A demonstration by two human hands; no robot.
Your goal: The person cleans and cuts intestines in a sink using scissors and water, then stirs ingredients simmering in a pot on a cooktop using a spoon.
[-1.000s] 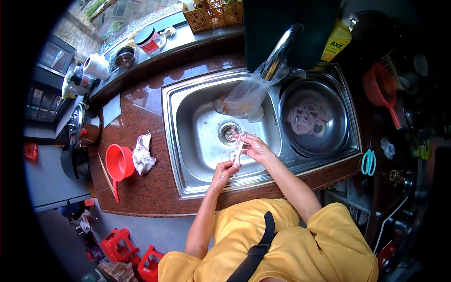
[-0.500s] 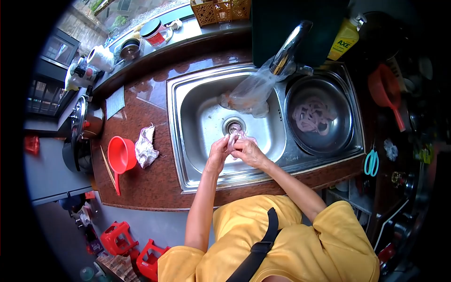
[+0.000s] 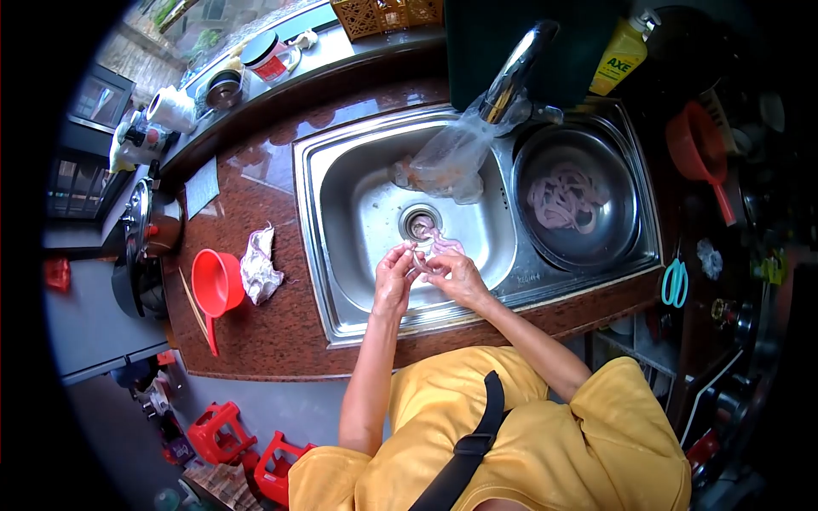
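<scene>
Over the near part of the steel sink basin [image 3: 351,200], my left hand [image 3: 393,279] pinches a slippery pale pink strip that looks like intestine [image 3: 446,245]. Close on its right, my right hand [image 3: 461,284] has its fingers closed on the same strip. The loose length trails on the basin floor to the drain [image 3: 417,220]. A clear plastic bag [image 3: 447,162] hangs under the faucet [image 3: 515,77], with something orange-brown inside. In the round metal bowl [image 3: 554,247] to the right lies a heap of similar pink strips [image 3: 564,198].
Left of the sink are a red ladle-like scoop [image 3: 217,284], a crumpled whitish cloth [image 3: 259,268] and chopsticks [image 3: 193,300]. Right are turquoise-handled scissors [image 3: 675,283], a red dipper [image 3: 697,143] and a yellow AXE bottle [image 3: 620,58]. Red stools [image 3: 220,433] stand below the counter.
My hands have drawn slightly apart and toward me, stretching the strip between them. More of its loose length shows beside the drain. The view has shifted a little.
</scene>
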